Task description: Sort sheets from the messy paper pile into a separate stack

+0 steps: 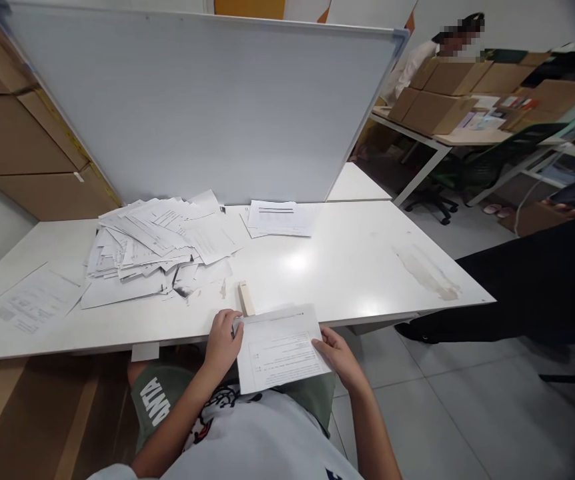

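A printed sheet of paper (pixel 280 350) is held over my lap at the front edge of the table, partly over the tabletop. My left hand (pixel 225 341) is closed on its upper left edge. On the right edge, my right hand (pixel 338 355) pinches the sheet between thumb and fingers. Something small and dark shows by my left fingertips, too small to name. Just beyond the sheet lies a narrow cream-coloured oblong object (pixel 245 297). A large messy pile of printed papers (pixel 162 237) covers the table's left middle part.
The white table (pixel 367 267) stands before a whiteboard (pixel 207 100). A small paper stack (pixel 280 219) lies at the back, a loose sheet (pixel 40 297) at left. Cardboard boxes (pixel 32 133) rise at left. A person in dark trousers (pixel 527 287) is at right; another sits behind boxes (pixel 437 110).
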A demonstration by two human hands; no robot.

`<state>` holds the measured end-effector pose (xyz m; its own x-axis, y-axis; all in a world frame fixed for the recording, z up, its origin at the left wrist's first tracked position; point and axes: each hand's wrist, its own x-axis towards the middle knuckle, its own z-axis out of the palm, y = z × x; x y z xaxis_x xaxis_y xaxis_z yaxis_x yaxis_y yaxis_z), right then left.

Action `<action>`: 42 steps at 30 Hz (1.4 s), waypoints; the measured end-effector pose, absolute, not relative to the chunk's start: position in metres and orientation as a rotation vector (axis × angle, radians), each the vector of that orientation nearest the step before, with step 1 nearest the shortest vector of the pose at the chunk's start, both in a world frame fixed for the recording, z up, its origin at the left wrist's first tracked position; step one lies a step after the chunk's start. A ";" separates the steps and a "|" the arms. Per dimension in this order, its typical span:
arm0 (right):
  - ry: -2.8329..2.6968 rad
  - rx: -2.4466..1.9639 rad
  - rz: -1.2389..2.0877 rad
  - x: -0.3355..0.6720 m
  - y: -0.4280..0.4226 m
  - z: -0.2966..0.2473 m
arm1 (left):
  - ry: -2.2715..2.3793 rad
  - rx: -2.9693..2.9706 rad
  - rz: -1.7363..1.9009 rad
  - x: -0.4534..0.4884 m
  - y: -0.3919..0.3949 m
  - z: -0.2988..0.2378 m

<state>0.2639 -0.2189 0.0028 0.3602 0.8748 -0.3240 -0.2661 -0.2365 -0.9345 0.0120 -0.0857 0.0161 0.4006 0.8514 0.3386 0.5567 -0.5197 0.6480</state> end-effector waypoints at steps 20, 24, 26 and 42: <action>-0.503 -1.417 1.122 0.271 -0.219 0.001 | 1.220 2.313 0.803 0.019 -0.078 0.015; -0.467 -1.444 1.055 0.273 -0.218 -0.003 | 1.231 2.306 0.854 0.019 -0.079 0.013; -0.441 -1.451 1.021 0.272 -0.218 -0.004 | 1.237 2.277 0.931 0.018 -0.079 0.013; -0.421 -1.473 0.994 0.273 -0.210 -0.008 | 0.952 2.430 0.567 0.086 0.002 0.026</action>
